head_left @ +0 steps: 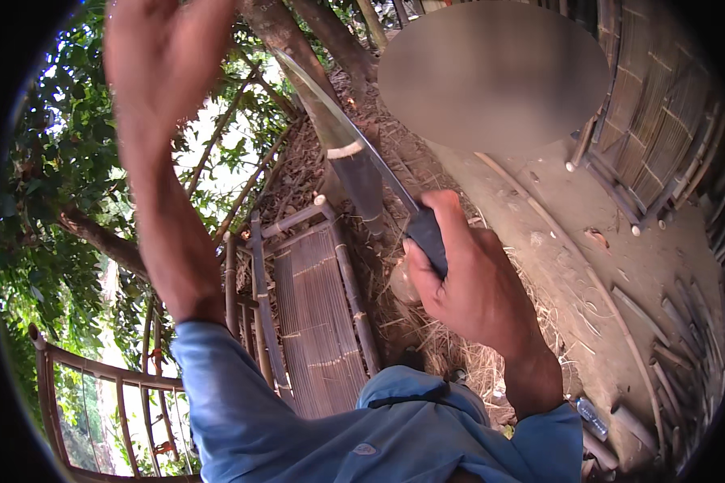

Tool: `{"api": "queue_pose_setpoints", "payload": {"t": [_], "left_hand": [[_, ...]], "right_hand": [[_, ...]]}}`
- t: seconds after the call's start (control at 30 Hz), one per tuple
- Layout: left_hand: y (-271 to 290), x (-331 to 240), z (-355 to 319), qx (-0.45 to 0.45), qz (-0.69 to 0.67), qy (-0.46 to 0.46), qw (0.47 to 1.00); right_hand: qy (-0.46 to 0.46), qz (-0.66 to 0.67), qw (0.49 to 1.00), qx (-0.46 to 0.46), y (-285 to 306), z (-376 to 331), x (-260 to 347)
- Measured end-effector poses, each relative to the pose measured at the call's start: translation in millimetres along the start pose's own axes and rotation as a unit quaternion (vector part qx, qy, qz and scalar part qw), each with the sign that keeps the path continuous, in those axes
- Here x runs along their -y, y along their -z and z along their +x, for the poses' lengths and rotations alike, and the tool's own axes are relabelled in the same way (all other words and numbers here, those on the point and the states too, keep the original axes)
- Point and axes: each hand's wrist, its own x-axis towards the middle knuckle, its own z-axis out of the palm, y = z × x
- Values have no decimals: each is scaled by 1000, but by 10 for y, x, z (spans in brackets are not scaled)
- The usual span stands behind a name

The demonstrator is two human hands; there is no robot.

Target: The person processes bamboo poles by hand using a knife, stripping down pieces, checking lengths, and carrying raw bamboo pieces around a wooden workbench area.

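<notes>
My right hand [479, 282] is closed round the black handle [428, 240] of a knife, whose long thin blade [387, 173] slants up and to the left. Along the blade lies a pointed piece of bamboo [358, 187], dark at its lower part, with a pale ring at the node. Whether it touches the blade or what holds it up, I cannot tell. At the upper left my left hand [165, 60] is raised, blurred by motion, and its fingers run out past the top edge. No held thing shows in it.
A bamboo bench [318, 314] stands below the blade, with a curved bamboo railing [113, 374] at lower left. Right of me, a long thin pole [568, 237] lies on the dirt, near cut bamboo lengths [677, 346] and a bottle [592, 419]. Another slatted bamboo seat [652, 121] stands upper right.
</notes>
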Motion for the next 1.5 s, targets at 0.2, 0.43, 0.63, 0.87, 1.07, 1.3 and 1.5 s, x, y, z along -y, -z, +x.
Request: {"api": "queue_pose_setpoints", "payload": {"t": [0.2, 0.43, 0.63, 0.87, 1.07, 1.3, 1.5], "left_hand": [[-1076, 652, -285, 65, -87, 191, 976], [-2276, 359, -901, 335, -51, 202, 919], [-1519, -20, -1333, 135, -516, 123, 837], [-1663, 265, -1289, 37, -401, 218, 889], [-1755, 661, -1025, -46, -290, 129, 947], [-2214, 795, -760, -7, -475, 128, 870], [-2054, 1085, -815, -40, -458, 88, 884]], "right_hand": [[-45, -43, 998, -33, -128, 98, 16], [-123, -41, 991, -40, -413, -233, -974], [-289, 251, 922, 63, -187, -187, -967], [-256, 298, 916, 81, -314, 413, -861], [-251, 29, 966, 44, -300, 883, -945], [-149, -144, 978, 18, -44, 1165, -964], [-252, 111, 958, 76, -583, 1416, -1321]]}}
